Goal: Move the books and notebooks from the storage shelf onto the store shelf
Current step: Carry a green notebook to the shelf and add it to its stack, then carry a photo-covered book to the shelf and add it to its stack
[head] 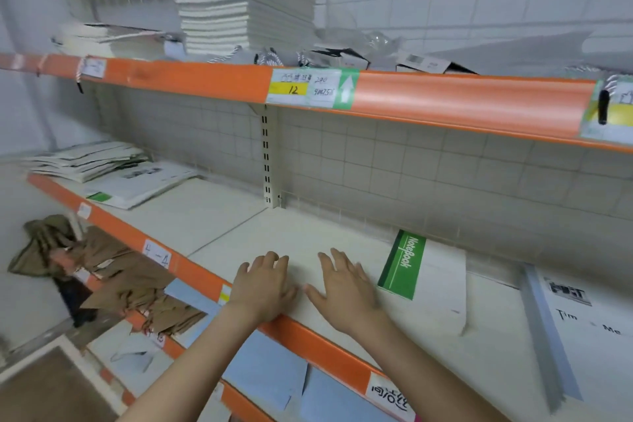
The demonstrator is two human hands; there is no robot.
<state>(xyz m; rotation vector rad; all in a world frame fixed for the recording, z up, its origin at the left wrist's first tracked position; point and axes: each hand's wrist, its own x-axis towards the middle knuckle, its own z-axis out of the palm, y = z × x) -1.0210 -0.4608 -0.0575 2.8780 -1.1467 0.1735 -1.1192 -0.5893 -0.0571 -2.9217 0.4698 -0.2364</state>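
Both hands are laid flat, fingers spread, on the bare middle shelf [239, 216] of an orange-edged rack; nothing is held in either grip.

The left hand [263, 284] and right hand [346, 291] are seen side by side, palms down, thumbs nearly meeting, with the wrists crossing the orange front edge. Just right of the right hand, a green-banded notebook [424, 277] marked "NoteBook" is lying flat on the same shelf, apart from the fingers. Farther right, a grey-spined white book [582, 336] is set. Well to the left of the left hand, flat white booklets [102, 168] are piled. Above the hands, a tall stack of white notebooks [236, 3] is kept on the upper shelf. Below and left, brown paper bags [113, 277] are heaped.
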